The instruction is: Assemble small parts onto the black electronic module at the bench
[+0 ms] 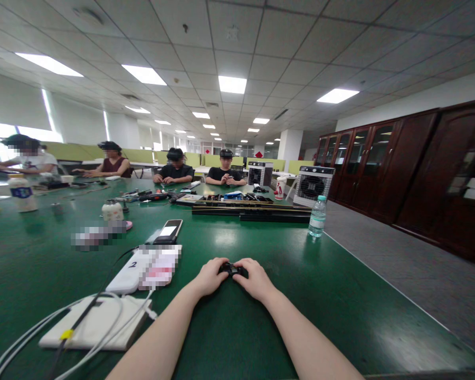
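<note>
Room: office under a tiled ceiling with lit panels (pixel 232 84); dark wood cabinets (pixel 380 163) along the right wall, two air coolers (pixel 313 184) by the table's far right.
Green tabletop (pixel 229 332): glossy, reaching to the far side, where people (pixel 175 171) sit with headgear on.
Black part (pixel 233 269): small, on or just above the tabletop, directly in front of the wearer, between both hands. Detail too fine to identify.
Left hand (pixel 210 276): grasping the part's left end, thumb on the near side, fingers curled over the far side.
Right hand (pixel 256 279): grasping the right end in a matching pinch. Two-ended hold probably keeps so small a piece level and steady; low wrists likely let the table carry some arm weight.
White box (pixel 81 327): near left corner, white cable (pixel 35 323) looped across it, black cord with yellow tag (pixel 66 334) too. Likely set aside so slack stays off the work spot.
White slab marked 2 (pixel 127 272): beyond the box, beside a partly blurred pink-and-white item (pixel 164 266); phone-like device (pixel 170 231) just past them.
Water bottle (pixel 317 219): upright, capped, by the right edge; seemingly out of elbow range.
Black bars (pixel 277 215): lying crosswise mid-table, mixed small gear behind; long pieces perhaps laid flat to stop rolling or tipping.
</note>
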Tool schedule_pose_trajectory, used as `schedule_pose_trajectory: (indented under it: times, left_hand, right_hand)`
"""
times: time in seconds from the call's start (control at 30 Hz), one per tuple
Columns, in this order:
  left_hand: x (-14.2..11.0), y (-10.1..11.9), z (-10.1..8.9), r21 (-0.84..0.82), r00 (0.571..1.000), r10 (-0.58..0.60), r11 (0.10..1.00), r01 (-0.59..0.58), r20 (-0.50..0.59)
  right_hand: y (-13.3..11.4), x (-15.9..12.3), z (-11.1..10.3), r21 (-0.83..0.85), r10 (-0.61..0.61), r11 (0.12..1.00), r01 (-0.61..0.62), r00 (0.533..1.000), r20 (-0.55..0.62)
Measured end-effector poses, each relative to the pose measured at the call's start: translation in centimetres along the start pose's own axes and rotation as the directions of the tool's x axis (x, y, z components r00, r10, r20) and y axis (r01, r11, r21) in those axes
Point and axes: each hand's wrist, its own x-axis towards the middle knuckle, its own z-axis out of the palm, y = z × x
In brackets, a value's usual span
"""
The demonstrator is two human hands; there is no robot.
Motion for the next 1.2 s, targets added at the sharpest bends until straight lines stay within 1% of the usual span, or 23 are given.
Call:
schedule_pose_trajectory:
  times: [0.13,0.37,0.7,0.87,1.0,1.2]
  left_hand:
    - [-0.1,0.1,0.1,-0.005,1.000,0.013,1.000,-0.013,0.019]
    - [-0.1,0.3,0.1,-0.053,1.000,-0.003,0.999,0.002,-0.011]
    - [-0.1,0.2,0.0,-0.061,1.000,0.008,0.998,-0.007,0.004]
    - [-0.2,0.3,-0.1,-0.056,1.000,0.011,0.998,-0.012,-0.012]
    - [-0.2,0.3,-0.1,-0.073,1.000,0.003,0.997,-0.005,-0.027]
    - [-0.1,0.4,-0.2,-0.086,0.999,-0.018,0.996,0.015,-0.042]
  right_hand:
    - [0.1,0.0,0.2,-0.008,-0.009,1.000,0.009,1.000,0.008]
    - [0.1,0.1,0.2,0.016,0.009,1.000,-0.009,1.000,-0.001]
    - [0.4,0.1,0.0,0.044,-0.009,0.999,0.009,1.000,-0.002]
    - [0.1,0.2,-0.2,0.061,-0.007,0.998,0.009,0.999,-0.033]
    - [0.4,0.3,-0.5,0.072,0.005,0.997,0.001,0.997,-0.074]
    - [1.1,0.5,-0.9,0.107,0.078,0.992,-0.064,0.988,-0.133]
